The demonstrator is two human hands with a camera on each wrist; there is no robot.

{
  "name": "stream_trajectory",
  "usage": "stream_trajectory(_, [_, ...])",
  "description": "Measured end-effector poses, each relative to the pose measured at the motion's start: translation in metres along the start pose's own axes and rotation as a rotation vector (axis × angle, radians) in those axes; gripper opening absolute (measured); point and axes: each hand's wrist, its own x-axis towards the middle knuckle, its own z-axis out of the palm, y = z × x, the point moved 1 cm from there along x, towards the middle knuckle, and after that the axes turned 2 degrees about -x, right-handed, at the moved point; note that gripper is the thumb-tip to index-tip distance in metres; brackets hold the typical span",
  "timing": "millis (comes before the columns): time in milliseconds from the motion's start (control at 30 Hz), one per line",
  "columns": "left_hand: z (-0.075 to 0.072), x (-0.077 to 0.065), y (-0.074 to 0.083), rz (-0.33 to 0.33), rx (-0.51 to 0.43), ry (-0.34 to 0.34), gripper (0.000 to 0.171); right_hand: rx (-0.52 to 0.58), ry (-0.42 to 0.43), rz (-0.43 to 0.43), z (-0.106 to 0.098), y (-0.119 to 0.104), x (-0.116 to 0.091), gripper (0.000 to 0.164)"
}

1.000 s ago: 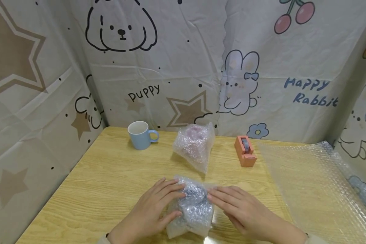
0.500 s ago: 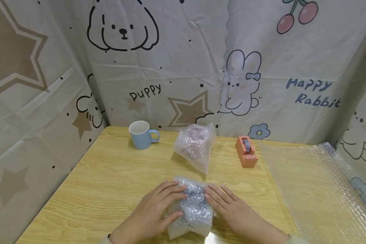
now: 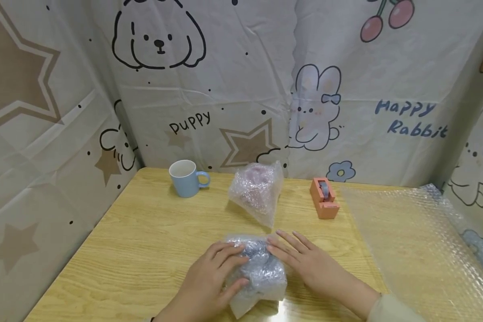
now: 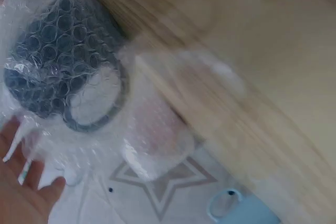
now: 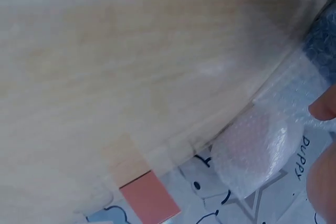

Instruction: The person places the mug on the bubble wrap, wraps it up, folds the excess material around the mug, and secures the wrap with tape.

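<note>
A dark blue mug (image 4: 68, 51) wrapped in bubble wrap (image 3: 261, 281) lies on the table in front of me. Its ring-shaped handle (image 4: 97, 100) shows through the plastic in the left wrist view. My left hand (image 3: 209, 277) rests on the parcel's left side, fingers spread over its top and thumb lower down. On the other side, my right hand (image 3: 310, 261) touches the upper right edge of the wrap with mostly straight fingers. Behind the parcel stands a pinkish item (image 3: 259, 183) in bubble wrap; its kind is blurred by the plastic.
A light blue mug (image 3: 186, 179) stands at the back left of the wooden table (image 3: 145, 241). An orange tape dispenser (image 3: 324, 199) is at the back right. A flat sheet of bubble wrap (image 3: 418, 241) covers the right side. Printed cloth (image 3: 233, 89) hangs behind.
The wrapped mug has shifted slightly right and turned a little, with the left hand moving along. My right hand has slid up and forward along the wrap, its fingers more spread.
</note>
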Motion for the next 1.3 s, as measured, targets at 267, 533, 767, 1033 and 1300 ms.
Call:
stream_trajectory(267, [0.004,0.006,0.021,0.027,0.22,-0.039,0.05,0.036,-0.047,-0.072,-0.004,0.039,0.013,0.112])
stream_trajectory(533, [-0.001,0.015,0.027,0.069,0.24,-0.058,0.032,-0.008,-0.028,-0.181,-0.004,0.06,0.02,0.105])
stream_trajectory(767, [-0.024,0.034,-0.007,0.122,-0.079,-0.169,0.021,-0.023,0.063,-0.123,-0.013,0.051,0.003,0.092])
stream_trajectory(1033, [-0.033,0.048,-0.025,0.06,-0.265,-0.303,0.024,0.055,0.202,0.319,-0.026,0.083,-0.025,0.037])
stream_trajectory(1300, [-0.019,0.048,-0.033,0.142,-0.233,-0.284,0.035,0.268,-0.133,0.95,-0.044,0.13,-0.025,0.027])
